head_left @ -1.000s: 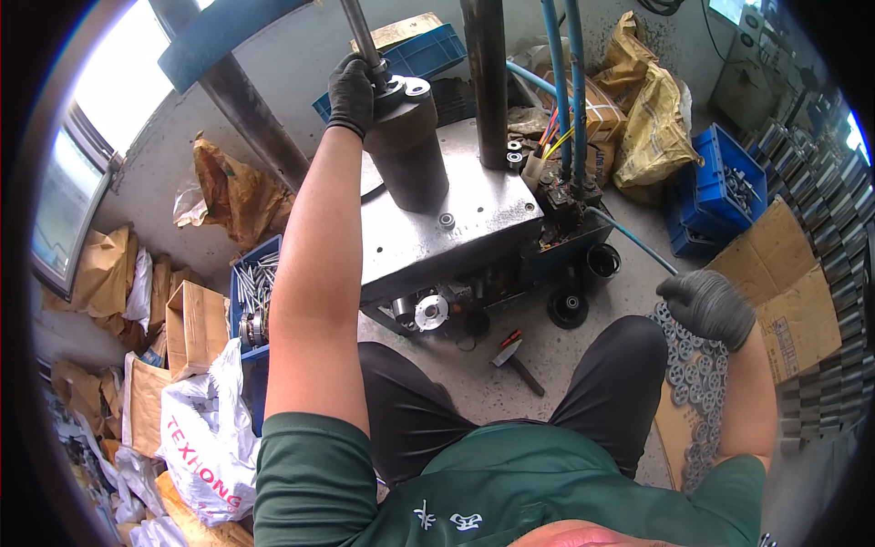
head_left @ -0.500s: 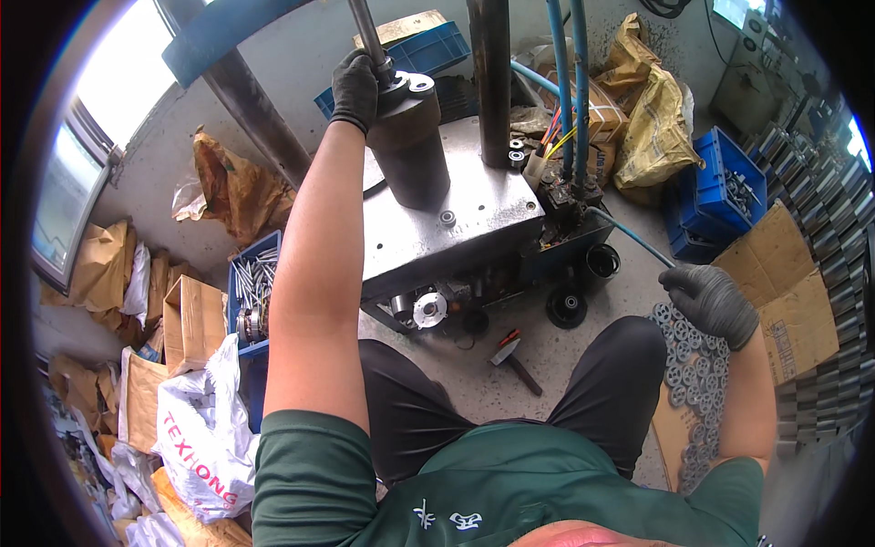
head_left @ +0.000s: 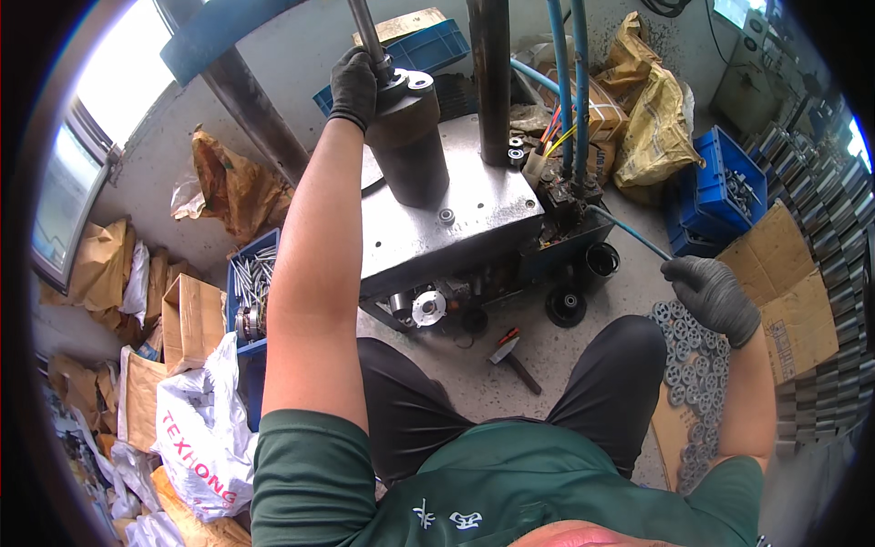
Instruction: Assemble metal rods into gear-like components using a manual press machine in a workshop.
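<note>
My left hand (head_left: 354,88), in a dark grey work glove, is closed at the lower end of an upright steel shaft (head_left: 364,25); some of its fingers are hidden behind it. The shaft stands over a dark metal cylinder (head_left: 410,164) on the steel press table (head_left: 488,214). A small bearing (head_left: 420,81) lies on the cylinder's top, beside the shaft. Off to the right, my right hand (head_left: 717,296), gloved alike, is wrapped round the end of a thin blue lever (head_left: 631,234). That lever runs up to the valve block (head_left: 570,196) beside the press table.
A hammer (head_left: 518,365) lies on the floor between my knees. Pulley-like metal discs (head_left: 693,365) cover cardboard below my right hand. Blue crates hold metal shafts (head_left: 251,283) at left and parts (head_left: 743,196) at right. Another bearing (head_left: 446,216) sits on the table.
</note>
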